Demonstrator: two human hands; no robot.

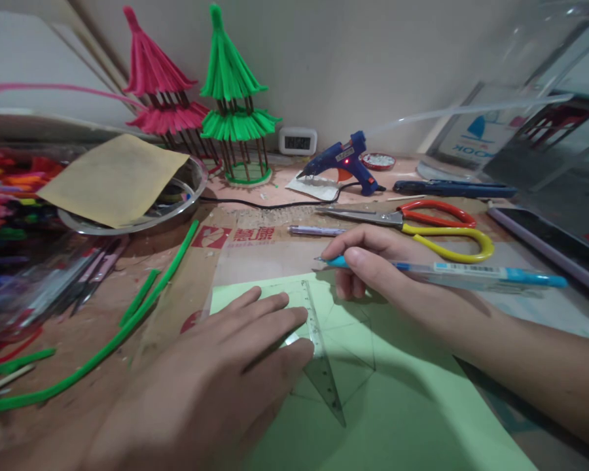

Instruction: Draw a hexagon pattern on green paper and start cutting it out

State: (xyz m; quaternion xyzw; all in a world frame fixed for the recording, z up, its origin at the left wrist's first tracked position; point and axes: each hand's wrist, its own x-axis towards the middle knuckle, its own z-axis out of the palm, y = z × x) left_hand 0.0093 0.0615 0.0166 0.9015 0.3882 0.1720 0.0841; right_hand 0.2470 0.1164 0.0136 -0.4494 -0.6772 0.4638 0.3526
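Observation:
My left hand (235, 353) lies flat with fingers stretched over a clear triangular ruler (324, 373), pressing it on a sheet of light green paper (397, 418). Thin pencil-like lines forming a polygon show on the paper beside the ruler. In my right hand (377, 265) is a blue pen (471, 271), pinched between thumb and fingers. Its tip points left, just above the top edge of the green paper, near the ruler's upper end. Part of the ruler is hidden under my left fingers.
Behind stand green (235, 124) and pink (161, 78) pipe-cleaner towers, a small digital clock (298, 141) and a blue glue gun (341, 160). Scissors (446, 245), a cutter (454, 189) and a phone (554, 255) lie at right. A metal bowl (196, 186) and green pipe cleaners (122, 337) are left.

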